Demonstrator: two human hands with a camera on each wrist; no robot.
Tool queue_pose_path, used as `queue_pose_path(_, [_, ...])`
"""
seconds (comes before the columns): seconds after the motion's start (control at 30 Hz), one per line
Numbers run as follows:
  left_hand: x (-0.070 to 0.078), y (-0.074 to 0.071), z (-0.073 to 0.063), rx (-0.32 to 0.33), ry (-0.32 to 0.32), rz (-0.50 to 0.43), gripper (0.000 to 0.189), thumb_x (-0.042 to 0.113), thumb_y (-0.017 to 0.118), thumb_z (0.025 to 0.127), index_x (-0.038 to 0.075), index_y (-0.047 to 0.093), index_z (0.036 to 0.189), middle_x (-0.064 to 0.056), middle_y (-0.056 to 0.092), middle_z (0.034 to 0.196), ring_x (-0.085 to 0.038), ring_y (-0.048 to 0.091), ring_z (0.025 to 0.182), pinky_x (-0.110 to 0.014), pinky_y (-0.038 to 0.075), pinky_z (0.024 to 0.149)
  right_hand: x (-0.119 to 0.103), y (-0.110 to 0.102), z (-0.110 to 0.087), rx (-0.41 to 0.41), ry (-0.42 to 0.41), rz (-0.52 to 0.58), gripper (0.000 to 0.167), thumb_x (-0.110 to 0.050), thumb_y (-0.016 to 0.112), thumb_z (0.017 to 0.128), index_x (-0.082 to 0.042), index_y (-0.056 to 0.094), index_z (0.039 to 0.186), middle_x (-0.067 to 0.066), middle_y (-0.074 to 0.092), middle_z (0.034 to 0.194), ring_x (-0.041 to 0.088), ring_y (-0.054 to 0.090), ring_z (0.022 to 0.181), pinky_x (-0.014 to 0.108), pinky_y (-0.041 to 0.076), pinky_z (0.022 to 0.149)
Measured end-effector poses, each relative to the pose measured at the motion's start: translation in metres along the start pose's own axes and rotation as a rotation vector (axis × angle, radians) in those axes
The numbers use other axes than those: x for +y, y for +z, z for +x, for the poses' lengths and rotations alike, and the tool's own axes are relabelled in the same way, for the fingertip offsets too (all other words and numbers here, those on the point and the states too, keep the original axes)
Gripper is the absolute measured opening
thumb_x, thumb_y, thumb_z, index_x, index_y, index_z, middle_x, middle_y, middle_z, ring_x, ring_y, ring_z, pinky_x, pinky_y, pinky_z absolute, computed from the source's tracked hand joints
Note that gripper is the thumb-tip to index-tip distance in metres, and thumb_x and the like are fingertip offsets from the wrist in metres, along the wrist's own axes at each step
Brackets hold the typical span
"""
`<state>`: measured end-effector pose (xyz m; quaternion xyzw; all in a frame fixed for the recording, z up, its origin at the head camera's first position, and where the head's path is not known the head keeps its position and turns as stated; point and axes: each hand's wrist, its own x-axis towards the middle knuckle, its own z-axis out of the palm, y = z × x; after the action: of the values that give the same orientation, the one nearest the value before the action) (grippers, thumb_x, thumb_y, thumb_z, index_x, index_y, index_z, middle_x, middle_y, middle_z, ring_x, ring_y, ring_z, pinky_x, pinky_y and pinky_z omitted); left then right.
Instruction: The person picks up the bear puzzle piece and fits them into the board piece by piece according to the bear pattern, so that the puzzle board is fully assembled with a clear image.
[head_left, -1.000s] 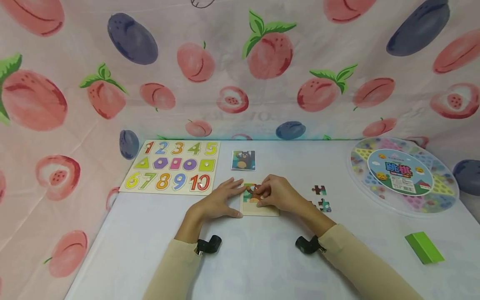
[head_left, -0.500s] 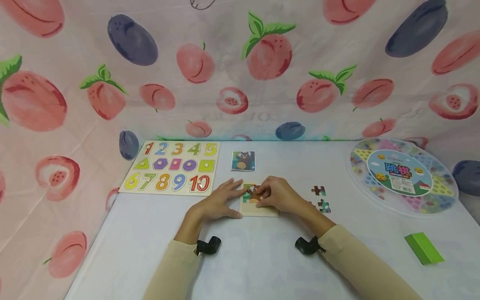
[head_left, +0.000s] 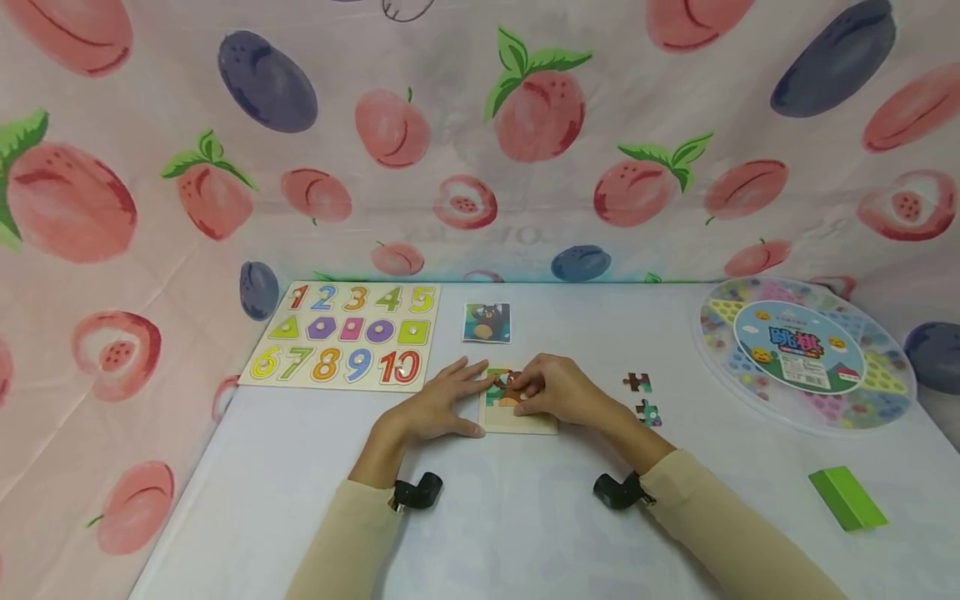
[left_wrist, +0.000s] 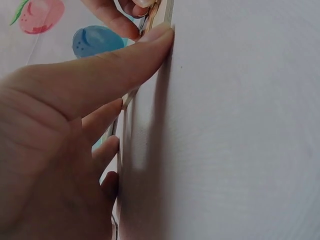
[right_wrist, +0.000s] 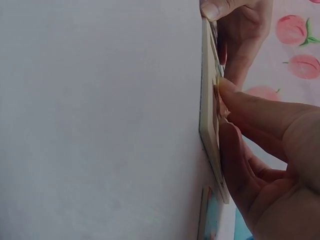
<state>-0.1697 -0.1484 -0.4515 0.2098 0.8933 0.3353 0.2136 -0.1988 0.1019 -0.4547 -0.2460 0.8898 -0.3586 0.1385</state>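
A small wooden puzzle board [head_left: 521, 423] with part of a brown bear picture lies before me; its lower strip shows bare wood. My left hand [head_left: 437, 402] is spread along its left side, index fingertip on the picture and thumb touching the lower left edge. That thumb [left_wrist: 145, 47] lies straight against the board's side in the left wrist view. With thumb and fingertips, my right hand [head_left: 566, 390] pinches a puzzle piece [right_wrist: 217, 92] down at the board's surface; the fingers mostly hide it. Loose puzzle pieces [head_left: 648, 413] lie right of the board.
Behind the board is a small bear picture card [head_left: 487, 322]. A number and shape board [head_left: 330, 383] lies at the back left. At the right are a round, clear-lidded game box [head_left: 798, 344] and a green block [head_left: 849, 497].
Both hands stay in nearly the same place on the board. The right wrist shifts very slightly to the right, and the view tilts a little.
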Motion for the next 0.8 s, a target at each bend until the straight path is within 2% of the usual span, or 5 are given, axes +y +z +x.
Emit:
queue_pose_path(0.2, [0.002,-0.001,0.001,-0.008,-0.014,0.012,0.08,0.028,0.083,0.084,0.024,0.045,0.155,0.009,0.022,0.172,-0.024,0.002,0.164,-0.06,0.016,0.13,0.006,-0.005,-0.004,-0.021,-0.051,0.049,0.034,-0.024,0.085,0.083,-0.012,0.077,0.113,0.004,0.071,0.113,0.01,0.066,0.093,0.021,0.055,0.08])
queue_pose_path(0.4, [0.002,-0.001,0.001,-0.019,-0.01,0.029,0.08,0.028,0.082,0.085,0.023,0.045,0.155,0.007,0.021,0.173,-0.025,0.002,0.164,-0.061,0.015,0.13,0.01,-0.018,-0.013,0.009,-0.112,0.128,0.037,-0.024,0.081,0.087,-0.011,0.073,0.121,0.007,0.07,0.115,0.011,0.066,0.092,0.022,0.057,0.077])
queue_pose_path(0.53, [0.003,-0.001,0.001,-0.02,0.007,0.038,0.079,0.027,0.082,0.085,0.022,0.044,0.155,0.006,0.021,0.173,-0.027,0.001,0.164,-0.062,0.014,0.129,0.012,-0.032,-0.021,0.029,-0.133,0.079,0.035,-0.024,0.079,0.09,-0.012,0.072,0.122,0.007,0.069,0.12,0.014,0.064,0.094,0.023,0.057,0.072])
queue_pose_path(0.67, [0.002,-0.001,0.0,-0.019,0.009,0.042,0.08,0.026,0.082,0.085,0.022,0.044,0.155,0.005,0.021,0.173,-0.028,0.001,0.164,-0.062,0.014,0.13,0.016,-0.048,-0.031,0.06,-0.127,0.029,0.032,-0.021,0.078,0.091,-0.01,0.072,0.121,0.005,0.069,0.121,0.022,0.063,0.097,0.023,0.056,0.069])
queue_pose_path(0.8, [0.001,-0.001,0.0,-0.018,0.013,0.047,0.08,0.027,0.082,0.085,0.022,0.044,0.155,0.005,0.021,0.173,-0.028,0.002,0.164,-0.062,0.014,0.13,0.027,-0.064,-0.041,0.121,-0.086,-0.019,0.031,-0.018,0.078,0.09,-0.011,0.073,0.12,0.003,0.07,0.121,0.028,0.064,0.105,0.023,0.057,0.074])
